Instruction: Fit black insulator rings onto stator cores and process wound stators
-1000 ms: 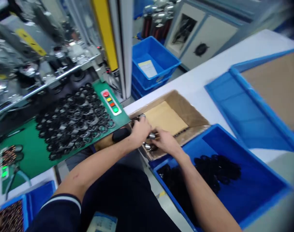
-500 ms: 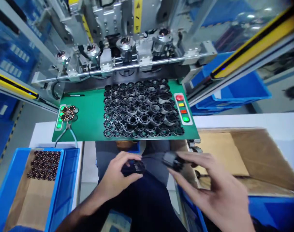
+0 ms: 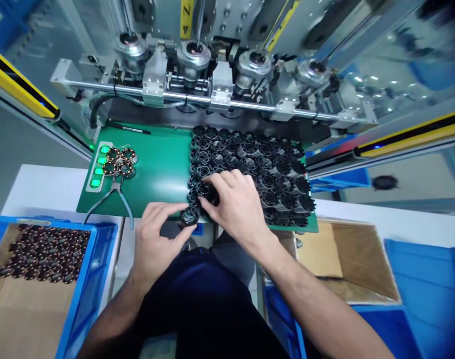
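Observation:
My left hand [image 3: 154, 239] pinches a black ring-shaped part [image 3: 189, 216] at the front edge of the green mat [image 3: 158, 172]. My right hand [image 3: 237, 204] is closed on another black ring part [image 3: 206, 190] at the front left corner of a dense cluster of black ring parts [image 3: 257, 172] laid out on the mat. Both hands sit side by side just above my lap.
A machine with several silver heads [image 3: 193, 55] stands behind the mat. Copper-wound parts [image 3: 119, 159] and pliers [image 3: 115, 192] lie at the mat's left. A blue bin [image 3: 78, 294] with copper-wound parts is at left; a cardboard box [image 3: 365, 259] and blue bins are at right.
Both hands came from the cardboard box at right, each carrying a black part, over my lap and up to the mat's front edge. The view swung left to face the machine.

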`<control>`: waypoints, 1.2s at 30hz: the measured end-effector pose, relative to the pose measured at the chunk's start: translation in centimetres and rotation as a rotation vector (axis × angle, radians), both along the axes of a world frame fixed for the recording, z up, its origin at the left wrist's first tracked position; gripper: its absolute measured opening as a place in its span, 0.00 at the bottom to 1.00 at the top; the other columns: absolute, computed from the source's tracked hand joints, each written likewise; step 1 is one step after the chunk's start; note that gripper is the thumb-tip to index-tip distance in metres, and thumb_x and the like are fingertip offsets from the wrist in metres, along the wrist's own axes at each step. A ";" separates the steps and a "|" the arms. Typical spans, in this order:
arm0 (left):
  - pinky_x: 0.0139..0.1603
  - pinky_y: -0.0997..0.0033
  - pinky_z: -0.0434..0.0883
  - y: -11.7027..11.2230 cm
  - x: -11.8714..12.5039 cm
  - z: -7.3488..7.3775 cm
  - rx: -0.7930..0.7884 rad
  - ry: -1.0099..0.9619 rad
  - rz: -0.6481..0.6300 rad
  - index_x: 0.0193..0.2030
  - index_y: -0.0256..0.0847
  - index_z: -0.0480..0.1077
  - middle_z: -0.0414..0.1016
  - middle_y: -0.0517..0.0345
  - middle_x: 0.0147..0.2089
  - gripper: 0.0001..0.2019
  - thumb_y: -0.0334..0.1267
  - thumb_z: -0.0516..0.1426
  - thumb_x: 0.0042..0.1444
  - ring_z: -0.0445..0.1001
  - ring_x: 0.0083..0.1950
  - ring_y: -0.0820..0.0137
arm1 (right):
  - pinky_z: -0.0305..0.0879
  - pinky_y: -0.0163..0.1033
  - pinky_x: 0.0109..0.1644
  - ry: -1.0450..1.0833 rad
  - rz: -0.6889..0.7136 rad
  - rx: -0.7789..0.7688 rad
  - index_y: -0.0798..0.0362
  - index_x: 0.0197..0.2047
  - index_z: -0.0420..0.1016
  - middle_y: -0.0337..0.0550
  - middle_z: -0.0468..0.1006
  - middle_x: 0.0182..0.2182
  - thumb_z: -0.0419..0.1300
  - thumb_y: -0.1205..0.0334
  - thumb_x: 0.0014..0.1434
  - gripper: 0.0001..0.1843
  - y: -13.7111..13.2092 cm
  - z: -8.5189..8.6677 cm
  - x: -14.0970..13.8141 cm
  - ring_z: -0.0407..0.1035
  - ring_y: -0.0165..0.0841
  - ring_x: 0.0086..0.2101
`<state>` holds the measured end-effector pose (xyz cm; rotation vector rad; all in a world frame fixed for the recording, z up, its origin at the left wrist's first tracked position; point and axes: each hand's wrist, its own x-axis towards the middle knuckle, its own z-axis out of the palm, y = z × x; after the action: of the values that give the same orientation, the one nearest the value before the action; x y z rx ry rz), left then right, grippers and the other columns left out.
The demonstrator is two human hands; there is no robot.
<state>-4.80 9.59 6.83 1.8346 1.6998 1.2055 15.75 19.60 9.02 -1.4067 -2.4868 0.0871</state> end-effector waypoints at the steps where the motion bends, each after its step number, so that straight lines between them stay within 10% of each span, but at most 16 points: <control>1: 0.61 0.60 0.85 0.4 0.2 -0.2 -0.003 0.000 -0.007 0.61 0.47 0.86 0.90 0.58 0.53 0.20 0.30 0.79 0.66 0.85 0.55 0.61 | 0.63 0.51 0.55 -0.010 -0.008 -0.012 0.50 0.59 0.84 0.51 0.88 0.49 0.74 0.61 0.76 0.12 0.1 -0.2 -0.1 0.74 0.51 0.52; 6: 0.57 0.61 0.85 1.9 1.1 -1.0 -0.041 -0.008 -0.014 0.62 0.49 0.87 0.89 0.58 0.51 0.22 0.29 0.80 0.64 0.86 0.53 0.61 | 0.66 0.54 0.53 -0.046 -0.026 -0.021 0.51 0.64 0.85 0.52 0.88 0.51 0.73 0.64 0.76 0.15 0.1 0.8 0.3 0.75 0.52 0.52; 16: 0.58 0.58 0.83 3.4 1.7 -0.4 0.041 0.101 -0.046 0.61 0.46 0.85 0.93 0.56 0.53 0.15 0.33 0.74 0.70 0.87 0.54 0.59 | 0.79 0.52 0.58 0.280 -0.205 0.118 0.42 0.65 0.86 0.45 0.91 0.51 0.74 0.66 0.78 0.16 -5.4 8.9 9.3 0.85 0.45 0.49; 21: 0.59 0.60 0.82 3.2 1.7 0.0 0.042 0.147 -0.025 0.60 0.44 0.86 0.92 0.56 0.54 0.14 0.32 0.74 0.70 0.87 0.54 0.62 | 0.80 0.45 0.51 0.352 -0.204 0.040 0.44 0.60 0.87 0.40 0.93 0.44 0.74 0.66 0.78 0.11 -8.2 6.0 10.3 0.86 0.37 0.40; 28: 0.58 0.58 0.84 2.9 1.7 -0.6 -0.031 0.178 0.013 0.62 0.47 0.87 0.92 0.56 0.54 0.15 0.37 0.74 0.70 0.87 0.52 0.60 | 0.66 0.42 0.34 0.178 -0.137 -0.204 0.46 0.61 0.87 0.36 0.96 0.41 0.67 0.59 0.84 0.08 -6.6 -0.6 3.4 0.90 0.35 0.34; 36: 0.59 0.58 0.83 2.9 2.9 -0.4 -0.015 0.154 0.014 0.62 0.47 0.87 0.92 0.56 0.54 0.16 0.36 0.74 0.69 0.87 0.55 0.58 | 0.58 0.43 0.34 0.005 -0.171 -0.393 0.47 0.57 0.84 0.42 0.97 0.46 0.63 0.61 0.85 0.07 -5.1 0.4 2.7 0.91 0.41 0.37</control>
<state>-1.91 12.49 6.41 1.9545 1.8009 1.0785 18.48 14.47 9.44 -1.7579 -2.4216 0.5696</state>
